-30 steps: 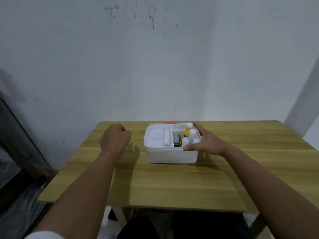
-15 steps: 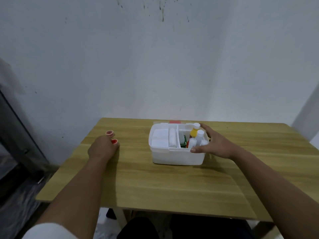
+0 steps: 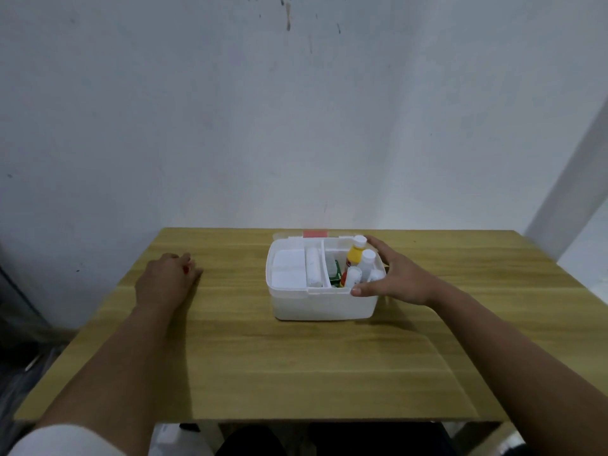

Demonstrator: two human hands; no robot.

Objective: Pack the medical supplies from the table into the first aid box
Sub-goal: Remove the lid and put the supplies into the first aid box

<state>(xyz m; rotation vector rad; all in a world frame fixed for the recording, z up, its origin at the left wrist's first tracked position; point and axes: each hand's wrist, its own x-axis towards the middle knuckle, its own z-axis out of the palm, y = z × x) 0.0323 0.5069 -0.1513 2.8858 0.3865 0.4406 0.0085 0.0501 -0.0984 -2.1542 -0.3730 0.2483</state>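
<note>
While the right hand [image 3: 398,278] grips the first aid box [image 3: 324,302] by its right side, the left hand [image 3: 166,279] lies loosely curled on the table [image 3: 263,357], holding nothing.

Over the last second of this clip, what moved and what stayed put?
The left hand moved away from the first aid box, out toward the table's left side, and came to rest there; something small and red shows at its fingertips. The right hand stayed cupped on the box's right end. The box and the bottles inside kept their places.
</note>
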